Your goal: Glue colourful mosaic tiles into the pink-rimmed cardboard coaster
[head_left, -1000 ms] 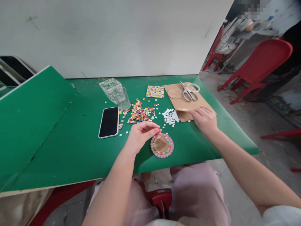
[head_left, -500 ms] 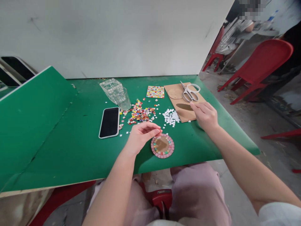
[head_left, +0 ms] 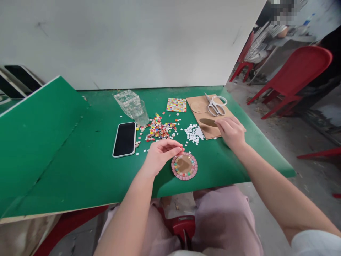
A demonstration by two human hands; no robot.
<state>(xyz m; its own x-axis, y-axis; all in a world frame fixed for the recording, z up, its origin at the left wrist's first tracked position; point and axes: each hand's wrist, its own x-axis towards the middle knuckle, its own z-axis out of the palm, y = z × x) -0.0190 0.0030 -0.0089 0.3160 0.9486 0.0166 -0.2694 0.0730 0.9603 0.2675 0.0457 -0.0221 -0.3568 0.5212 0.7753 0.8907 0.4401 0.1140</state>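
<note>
Green board (head_left: pixel 50 121) slants up at the far left, hemming in that side of the desk (head_left: pixel 87 177); a broad stretch of desktop runs from it to a phone (head_left: pixel 124 139). With the pink-rimmed mosaic disc (head_left: pixel 184 165) as the clock's centre, the phone lies at ten o'clock. Between ten and eleven are a clear cup (head_left: pixel 141 115) and a crumpled clear bag (head_left: pixel 125 102) at its upper left — pale squares show in the bag, but whether its end sits inside the cup I cannot tell. Also near ten, the left hand (head_left: pixel 161 154) pinches narrowly on a small reddish piece (head_left: pixel 183 149) by the disc's rim. Coloured tiles (head_left: pixel 160 128) spread at eleven. A chequered square (head_left: pixel 176 105) lies at twelve, before the white wall (head_left: pixel 149 42). The disc lies flat, the desk's front edge near it at six. White tiles (head_left: pixel 194 133) sit at one, against cardboard (head_left: pixel 202 116) bearing scissors (head_left: pixel 216 106). At two, the right hand (head_left: pixel 231 132) grips a brown oval piece (head_left: pixel 207 122) over the cardboard. Room opens at three — farther off, at two, stands a red chair (head_left: pixel 295 78).
</note>
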